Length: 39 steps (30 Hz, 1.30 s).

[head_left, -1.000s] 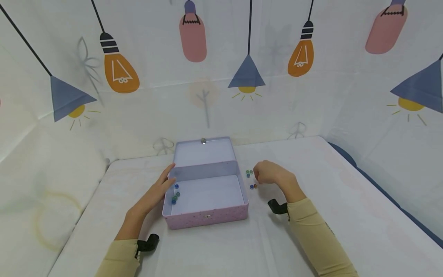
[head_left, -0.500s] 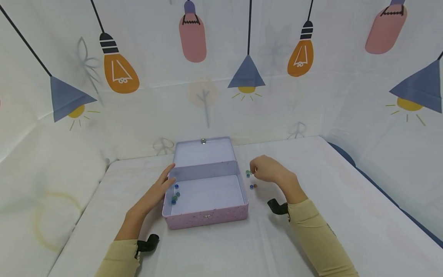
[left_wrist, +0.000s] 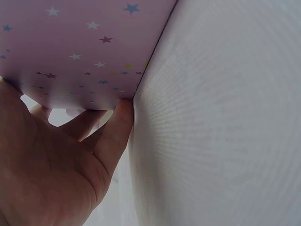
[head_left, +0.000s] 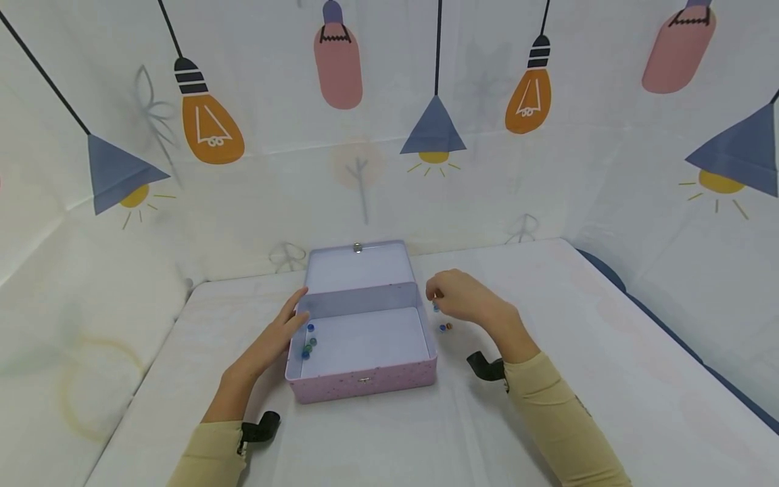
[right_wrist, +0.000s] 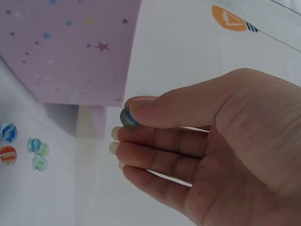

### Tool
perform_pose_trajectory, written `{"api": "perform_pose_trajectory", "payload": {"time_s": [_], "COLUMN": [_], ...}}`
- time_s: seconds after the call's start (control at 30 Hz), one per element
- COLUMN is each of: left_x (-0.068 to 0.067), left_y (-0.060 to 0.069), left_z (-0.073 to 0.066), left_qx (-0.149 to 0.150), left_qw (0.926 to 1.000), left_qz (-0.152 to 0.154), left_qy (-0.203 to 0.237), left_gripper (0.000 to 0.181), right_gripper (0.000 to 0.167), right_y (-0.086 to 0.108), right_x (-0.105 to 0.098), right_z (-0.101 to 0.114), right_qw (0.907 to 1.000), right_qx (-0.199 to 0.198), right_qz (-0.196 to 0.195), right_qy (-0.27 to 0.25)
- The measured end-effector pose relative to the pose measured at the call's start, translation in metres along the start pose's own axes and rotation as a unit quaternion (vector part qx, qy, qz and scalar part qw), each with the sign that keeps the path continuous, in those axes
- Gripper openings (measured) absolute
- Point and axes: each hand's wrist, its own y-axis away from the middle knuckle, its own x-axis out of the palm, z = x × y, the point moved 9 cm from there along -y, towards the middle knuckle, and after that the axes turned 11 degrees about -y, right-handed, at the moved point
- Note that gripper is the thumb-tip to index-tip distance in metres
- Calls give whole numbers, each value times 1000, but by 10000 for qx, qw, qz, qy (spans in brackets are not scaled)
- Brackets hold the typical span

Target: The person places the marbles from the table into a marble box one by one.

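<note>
A pink star-patterned box stands with its lid folded back; several blue and green marbles lie inside at its left. My left hand rests on the box's left side, the thumb over the rim; in the left wrist view the fingers touch the box wall. My right hand is just right of the box, above the table. The right wrist view shows its thumb and forefinger pinching a blue marble.
Beside the box's right side lie a blue marble and an orange one. The right wrist view also shows a blue marble and two green ones near them. A patterned cloth wall stands behind the table.
My right hand has moved left and slightly away from me, towards the box, and now covers part of the small marble group. My left hand and the box have stayed in place.
</note>
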Motion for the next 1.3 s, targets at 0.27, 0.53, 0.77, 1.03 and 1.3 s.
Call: {"api": "perform_pose_trajectory", "payload": {"time_s": [0.27, 0.53, 0.77, 1.03, 1.3], "left_x": [0, 1, 1, -1, 0], "left_y": [-2, -4, -2, 0, -3], "left_z": [2, 2, 1, 2, 3], "left_qx": [-18, -13, -17, 4, -5], "left_qw": [10000, 10000, 10000, 10000, 10000], "left_qz": [-21, -11, -3, -37, -42], "left_qy": [-62, -50, -47, -4, -47], "left_gripper": [62, 62, 60, 61, 62], "right_gripper": [21, 14, 15, 12, 13], "right_y": [0, 0, -4, -10, -17], "right_x": [6, 14, 27, 56, 80], "right_z": [20, 39, 50, 62, 64], "right_qw": [9995, 9948, 9932, 9923, 9888], "right_qx": [-263, -773, -1028, -1135, -1268], "right_qz": [-160, -445, -298, 286, 454], "right_qy": [-56, 484, 467, 402, 650]}}
